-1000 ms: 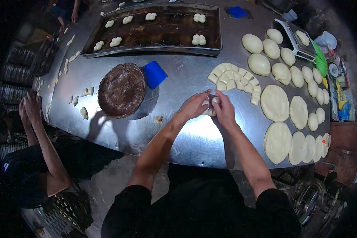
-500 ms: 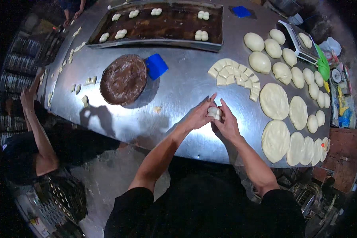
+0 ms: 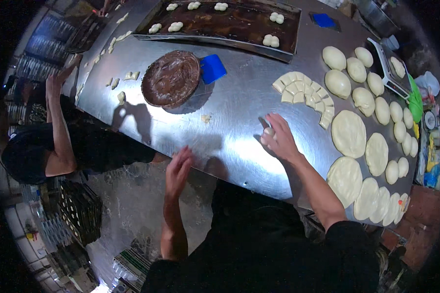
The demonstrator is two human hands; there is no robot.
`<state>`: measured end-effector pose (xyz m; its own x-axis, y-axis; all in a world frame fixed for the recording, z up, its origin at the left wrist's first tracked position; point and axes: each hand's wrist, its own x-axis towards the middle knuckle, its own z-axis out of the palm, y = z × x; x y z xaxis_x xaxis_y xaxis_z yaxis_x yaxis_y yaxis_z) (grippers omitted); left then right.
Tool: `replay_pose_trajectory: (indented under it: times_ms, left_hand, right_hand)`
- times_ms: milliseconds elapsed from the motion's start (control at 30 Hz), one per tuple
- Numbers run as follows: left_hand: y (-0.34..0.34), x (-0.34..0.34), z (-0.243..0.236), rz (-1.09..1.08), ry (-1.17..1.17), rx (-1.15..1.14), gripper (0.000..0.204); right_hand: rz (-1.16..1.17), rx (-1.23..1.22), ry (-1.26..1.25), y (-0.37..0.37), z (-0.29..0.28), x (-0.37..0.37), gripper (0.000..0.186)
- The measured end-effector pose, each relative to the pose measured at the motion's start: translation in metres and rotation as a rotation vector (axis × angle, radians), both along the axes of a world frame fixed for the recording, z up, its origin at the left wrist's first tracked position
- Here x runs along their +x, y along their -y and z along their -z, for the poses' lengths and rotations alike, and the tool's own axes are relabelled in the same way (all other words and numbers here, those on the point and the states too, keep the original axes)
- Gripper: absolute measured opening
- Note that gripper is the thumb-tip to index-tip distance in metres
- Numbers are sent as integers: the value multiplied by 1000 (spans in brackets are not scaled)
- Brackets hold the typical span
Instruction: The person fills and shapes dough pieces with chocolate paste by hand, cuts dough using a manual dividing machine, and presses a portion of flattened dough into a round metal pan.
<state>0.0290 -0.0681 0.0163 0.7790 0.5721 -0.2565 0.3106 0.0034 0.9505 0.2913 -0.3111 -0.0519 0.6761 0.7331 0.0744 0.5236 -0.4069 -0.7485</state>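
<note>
My right hand [image 3: 282, 139] is closed round a small cluster of white dough balls [image 3: 269, 132], partly hidden by its fingers, just above the steel table. My left hand [image 3: 179, 170] holds nothing. It hangs at the table's near edge, fingers loosely stretched. Beyond my right hand lies a fan of cut dough pieces [image 3: 304, 93]. The long tray [image 3: 215, 43] at the far side has a dark, greasy bottom and carries several dough clusters [image 3: 271, 41]. Left of centre sits a round pan of brown paste [image 3: 171, 78], with a blue scraper [image 3: 212, 69] against its right side.
Several dough balls [image 3: 337, 84] and flattened rounds [image 3: 348, 133] cover the right side, near a scale [image 3: 388, 68]. Another blue scraper [image 3: 323, 20] lies at the far right. Dough scraps [image 3: 131, 75] dot the left side. A co-worker's arm [image 3: 61, 127] reaches the table's left edge.
My hands have come apart. The left has swung left and nearer to me, while the right keeps the dough balls. My view has shifted, so the table sits further right.
</note>
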Motion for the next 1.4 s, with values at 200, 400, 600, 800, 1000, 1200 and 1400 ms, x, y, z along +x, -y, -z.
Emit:
replay_pose_trajectory:
  times_ms: [200, 400, 600, 800, 1000, 1200, 1400]
  left_hand:
    - [40, -65, 45, -290, -222, -104, 43]
    - [37, -48, 57, 40, -226, 204, 37]
    - [-9, -59, 78, 119, -337, -40, 30]
    - [-69, -183, 206, 189, -442, 582, 31]
    - [-82, -241, 227, -517, -444, -647, 35]
    - [-93, -272, 224, -530, -493, -731, 35]
    - [-182, -159, 208, -272, -558, -258, 36]
  right_hand:
    - [-228, 32, 439, 12, 26, -7, 31]
    - [-181, -63, 385, 0, -33, -25, 26]
    - [-207, -352, 269, 16, -45, -4, 28]
    - [256, 175, -792, -104, -38, 118, 28]
    - [313, -294, -155, -266, -69, 279, 39]
    - [386, -703, 29, -350, -37, 295, 63]
    - [306, -521, 500, -318, -56, 237, 57]
